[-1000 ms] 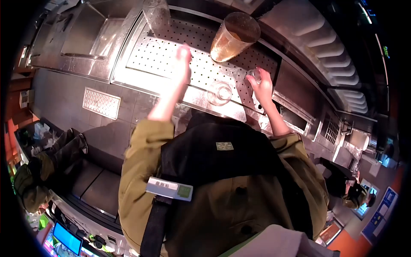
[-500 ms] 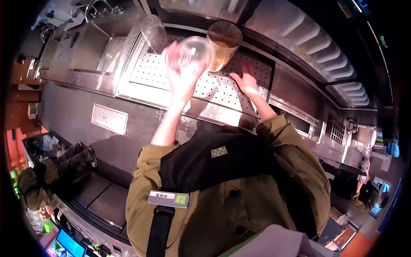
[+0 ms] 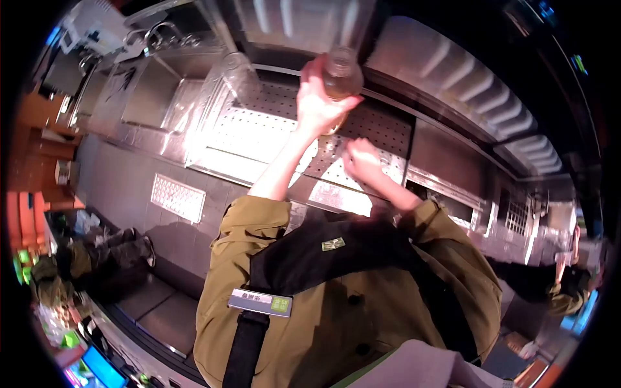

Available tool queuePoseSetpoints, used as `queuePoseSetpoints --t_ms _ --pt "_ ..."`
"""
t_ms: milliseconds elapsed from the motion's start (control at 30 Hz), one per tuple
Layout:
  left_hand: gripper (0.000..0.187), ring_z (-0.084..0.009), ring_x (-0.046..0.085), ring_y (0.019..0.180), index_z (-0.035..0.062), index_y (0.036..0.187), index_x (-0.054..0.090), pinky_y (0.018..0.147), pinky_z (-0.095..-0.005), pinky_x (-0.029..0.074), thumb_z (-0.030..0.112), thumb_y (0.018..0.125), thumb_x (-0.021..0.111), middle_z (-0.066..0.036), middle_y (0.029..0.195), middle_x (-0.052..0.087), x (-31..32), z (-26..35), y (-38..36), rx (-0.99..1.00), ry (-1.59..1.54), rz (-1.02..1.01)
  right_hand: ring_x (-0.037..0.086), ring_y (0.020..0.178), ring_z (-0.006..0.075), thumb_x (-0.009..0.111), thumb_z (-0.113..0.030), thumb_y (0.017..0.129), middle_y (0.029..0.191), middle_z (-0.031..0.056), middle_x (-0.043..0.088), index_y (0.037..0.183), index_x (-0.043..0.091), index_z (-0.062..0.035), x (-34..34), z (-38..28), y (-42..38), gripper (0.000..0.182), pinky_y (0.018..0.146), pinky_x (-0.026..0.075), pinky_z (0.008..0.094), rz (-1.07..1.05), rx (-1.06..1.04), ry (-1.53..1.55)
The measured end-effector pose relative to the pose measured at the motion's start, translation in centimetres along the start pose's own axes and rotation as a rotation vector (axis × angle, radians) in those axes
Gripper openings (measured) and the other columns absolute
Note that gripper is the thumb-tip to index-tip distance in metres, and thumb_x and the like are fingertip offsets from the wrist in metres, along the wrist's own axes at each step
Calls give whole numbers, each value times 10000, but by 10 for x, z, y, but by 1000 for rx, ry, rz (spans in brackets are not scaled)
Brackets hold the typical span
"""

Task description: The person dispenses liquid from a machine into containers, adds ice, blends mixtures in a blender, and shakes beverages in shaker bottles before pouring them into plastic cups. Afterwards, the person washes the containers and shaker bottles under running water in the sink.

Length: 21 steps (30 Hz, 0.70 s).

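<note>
My left hand [image 3: 319,103] is closed around a clear piece with a narrow round neck [image 3: 343,68] at the back of the perforated metal tray [image 3: 268,103]. The clear piece overlaps the top of a clear container of amber liquid [image 3: 335,128], mostly hidden behind my hand and wrist. On the right part of the tray, in front of the container, my right hand [image 3: 363,158] has its fingers curled in, slightly blurred, with nothing visible in them. An upright clear, tall cup or jar [image 3: 240,76] stands at the tray's back left corner.
A steel sink [image 3: 152,94] with taps [image 3: 165,35] lies to the left. Steel lids and counter sections [image 3: 446,142] continue on the right. A grate [image 3: 178,197] is set in the floor. Other people are at the far left [image 3: 123,249] and far right [image 3: 569,284].
My left hand has moved right, carrying the clear piece from beside the amber container to over its top. My right hand has drawn back toward me and its spread fingers have curled.
</note>
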<state>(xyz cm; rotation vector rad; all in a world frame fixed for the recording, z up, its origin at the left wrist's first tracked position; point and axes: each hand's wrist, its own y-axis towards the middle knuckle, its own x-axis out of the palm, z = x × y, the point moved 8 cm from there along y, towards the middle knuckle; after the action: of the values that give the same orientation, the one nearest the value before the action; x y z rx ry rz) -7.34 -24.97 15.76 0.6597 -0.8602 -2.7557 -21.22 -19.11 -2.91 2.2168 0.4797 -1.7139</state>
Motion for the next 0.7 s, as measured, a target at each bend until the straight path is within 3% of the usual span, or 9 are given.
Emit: queuePoseSetpoints --t_ms 67,167,233,300,400,467,533,600,700 --pt "973 -388 464 1073 75 1289 285 912 -427 422 342 506 797 -224 1209 379 7 -8 4 41 -104 -13 532 928 344 633 -193 676 1008 187 518 1111 525 -30 29 -51 -5 477 760 474 408 102 -301 223" --pt "968 -393 430 1116 95 1310 263 927 -426 411 319 523 780 -218 1240 357 0 -3 1 -98 -42 -27 513 954 361 618 -204 710 1055 208 488 1192 458 -13 36 -114 64 542 795 457 417 -64 -159 617" --pt "951 -397 423 1127 121 1312 271 930 -431 409 323 532 777 -216 1275 329 -3 -1 0 -109 -31 -34 514 927 352 608 -219 739 1041 217 491 1189 464 -6 25 -128 93 518 763 451 418 305 -218 571" --pt "991 -398 408 1146 120 1339 248 954 -425 385 351 535 780 -219 1299 310 -1 -5 -3 -88 -31 -24 525 879 328 600 -234 764 1009 226 504 1169 483 7 -18 -148 97 485 717 444 420 582 -162 98" --pt "1010 -405 378 1176 84 1348 251 972 -443 363 324 540 809 -221 1286 332 -16 10 -2 -67 149 48 551 742 286 615 -272 783 849 213 565 1056 542 36 -22 -146 60 418 650 434 397 -264 -312 484" --pt "1066 -382 396 1176 34 1356 227 983 -415 352 350 519 808 -231 1286 366 -18 10 2 -89 105 43 558 619 247 628 -300 784 673 162 580 947 565 43 -98 -143 10 385 606 438 371 -678 -438 442" --pt "1085 -369 397 1171 -3 1353 211 991 -396 338 375 519 792 -239 1273 380 -10 5 7 -124 -27 14 584 591 285 633 -242 762 654 162 583 829 628 7 -182 -120 11 258 576 459 360 -310 -303 680" --pt "1022 -366 457 1122 -46 1323 261 960 -387 379 314 519 779 -260 1215 456 -11 5 7 -168 -112 58 585 565 292 650 -316 748 756 155 605 924 626 -12 -246 -76 29 352 557 475 346 428 -104 612" --pt "897 -281 412 1164 -18 1343 219 980 -339 349 198 628 717 -203 1262 400 -1 1 -2 -83 -379 114 603 706 314 621 -428 752 873 148 597 988 581 -23 -261 -90 74 470 632 489 384 553 -176 99"
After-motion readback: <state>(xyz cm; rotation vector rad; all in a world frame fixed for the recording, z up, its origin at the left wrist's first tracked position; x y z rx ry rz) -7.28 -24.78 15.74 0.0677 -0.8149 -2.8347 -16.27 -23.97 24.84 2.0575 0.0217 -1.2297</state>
